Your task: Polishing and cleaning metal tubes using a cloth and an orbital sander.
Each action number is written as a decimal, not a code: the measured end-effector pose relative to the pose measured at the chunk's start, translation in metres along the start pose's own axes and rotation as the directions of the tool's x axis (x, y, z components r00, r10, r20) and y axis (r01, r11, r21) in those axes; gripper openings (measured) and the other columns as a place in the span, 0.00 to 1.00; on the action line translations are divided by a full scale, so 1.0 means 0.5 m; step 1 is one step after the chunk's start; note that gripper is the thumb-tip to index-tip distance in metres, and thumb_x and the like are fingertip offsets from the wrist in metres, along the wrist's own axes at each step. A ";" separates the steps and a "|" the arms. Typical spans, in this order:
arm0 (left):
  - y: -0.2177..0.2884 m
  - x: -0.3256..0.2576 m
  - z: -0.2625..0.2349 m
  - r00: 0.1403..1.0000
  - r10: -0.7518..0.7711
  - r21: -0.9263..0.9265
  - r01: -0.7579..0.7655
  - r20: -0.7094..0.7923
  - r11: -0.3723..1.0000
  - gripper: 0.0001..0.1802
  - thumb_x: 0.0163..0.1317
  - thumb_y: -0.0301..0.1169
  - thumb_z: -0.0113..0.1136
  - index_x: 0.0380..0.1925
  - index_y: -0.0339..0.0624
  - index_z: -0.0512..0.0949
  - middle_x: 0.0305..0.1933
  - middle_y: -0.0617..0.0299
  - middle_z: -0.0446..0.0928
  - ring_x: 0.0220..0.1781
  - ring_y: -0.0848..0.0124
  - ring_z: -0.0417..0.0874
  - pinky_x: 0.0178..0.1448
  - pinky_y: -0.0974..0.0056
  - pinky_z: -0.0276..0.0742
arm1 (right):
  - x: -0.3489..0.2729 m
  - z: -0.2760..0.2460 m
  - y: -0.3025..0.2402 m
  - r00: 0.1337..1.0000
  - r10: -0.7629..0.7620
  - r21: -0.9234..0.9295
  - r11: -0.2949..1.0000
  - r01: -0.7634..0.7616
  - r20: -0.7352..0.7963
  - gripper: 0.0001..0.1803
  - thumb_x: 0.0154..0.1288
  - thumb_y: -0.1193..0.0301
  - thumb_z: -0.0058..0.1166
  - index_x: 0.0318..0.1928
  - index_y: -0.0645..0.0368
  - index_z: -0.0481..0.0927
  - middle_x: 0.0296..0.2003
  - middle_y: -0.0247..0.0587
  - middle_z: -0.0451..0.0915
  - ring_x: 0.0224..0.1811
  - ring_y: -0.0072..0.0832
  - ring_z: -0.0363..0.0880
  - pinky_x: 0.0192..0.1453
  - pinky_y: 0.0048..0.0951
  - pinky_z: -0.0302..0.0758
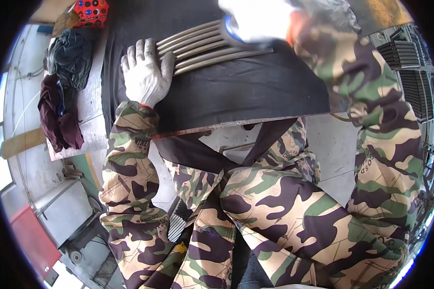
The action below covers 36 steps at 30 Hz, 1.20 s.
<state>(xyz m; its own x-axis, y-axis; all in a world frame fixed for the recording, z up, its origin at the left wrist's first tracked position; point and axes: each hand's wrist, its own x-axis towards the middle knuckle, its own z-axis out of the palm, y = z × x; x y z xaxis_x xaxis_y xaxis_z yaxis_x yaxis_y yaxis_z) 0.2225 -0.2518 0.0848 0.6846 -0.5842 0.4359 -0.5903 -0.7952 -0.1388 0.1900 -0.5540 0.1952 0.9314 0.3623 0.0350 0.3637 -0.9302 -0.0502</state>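
Furthest left of the left grip, a pale wooden board [24,143] projects past the edge of a grey side surface [89,108]. On that surface, nearer the left grip, lies a crumpled maroon cloth [58,120]; a dark garment-like cloth [71,55] is heaped just beyond it, and a red patterned item [91,13] sits further out, ahead and to the left of the grip. The left grip [148,72], a hand in a white knitted glove, rests palm down on the black-covered worktop [241,89], open, with the fingers extended and slightly spread and the thumb set apart. A camouflage sleeve [132,159] runs back from its wrist. Immediately to the right of this grip, a row of slim metal rods [197,45] lies side by side, spanning the space between the two grips; their left ends meet the thumb side of the glove, though from where I stand I cannot tell whether it presses on them. The rod nearest the operator extends further right than its neighbours. Above the right ends of the row is the right grip [260,21], blurred and overexposed, with a blue edge on its left; I cannot tell whether it is closed on anything. Beyond it to the right lies clear crumpled plastic [336,14], and a rack of stacked dark bars [412,79] stands well apart at the far right.
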 end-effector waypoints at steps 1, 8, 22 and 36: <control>0.007 0.004 -0.001 1.000 0.010 -0.010 -0.010 -0.027 1.000 0.29 0.69 0.47 0.59 0.58 0.33 0.76 0.61 0.42 0.77 0.62 0.44 0.76 0.69 0.42 0.66 | -0.022 -0.009 -0.011 0.998 -0.065 0.040 0.997 0.065 -0.014 0.15 0.63 0.64 0.54 0.43 0.61 0.83 0.40 0.58 0.83 0.44 0.53 0.85 0.49 0.51 0.82; -0.015 0.037 0.031 0.994 -0.034 -0.048 0.029 -0.105 0.998 0.24 0.67 0.43 0.61 0.51 0.30 0.77 0.61 0.41 0.78 0.63 0.43 0.77 0.66 0.43 0.70 | 0.035 0.011 -0.009 1.000 0.019 0.006 1.000 -0.019 0.004 0.14 0.62 0.65 0.54 0.42 0.62 0.83 0.40 0.59 0.84 0.44 0.54 0.85 0.49 0.50 0.82; 0.024 0.030 0.002 1.000 -0.012 -0.060 0.013 0.011 0.998 0.29 0.71 0.46 0.56 0.61 0.33 0.77 0.64 0.41 0.77 0.66 0.42 0.75 0.70 0.42 0.66 | 0.013 -0.011 -0.070 0.987 -0.128 0.061 0.989 0.134 -0.093 0.14 0.62 0.65 0.55 0.39 0.63 0.83 0.38 0.59 0.84 0.42 0.53 0.86 0.47 0.50 0.82; 0.023 0.034 0.005 1.000 -0.005 -0.097 0.003 -0.014 0.995 0.26 0.68 0.45 0.59 0.56 0.36 0.79 0.55 0.48 0.80 0.59 0.49 0.78 0.64 0.45 0.70 | 0.065 0.034 -0.027 0.993 -0.013 -0.019 1.000 0.011 -0.120 0.14 0.62 0.64 0.54 0.40 0.62 0.83 0.38 0.58 0.84 0.41 0.55 0.85 0.46 0.52 0.82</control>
<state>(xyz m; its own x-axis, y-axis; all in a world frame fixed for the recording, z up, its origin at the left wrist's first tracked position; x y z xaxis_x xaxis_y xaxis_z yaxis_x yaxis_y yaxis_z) 0.2286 -0.2711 0.0884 0.6811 -0.5780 0.4494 -0.6268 -0.7776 -0.0502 0.2156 -0.5286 0.1801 0.9182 0.3646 0.1549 0.3734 -0.9272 -0.0307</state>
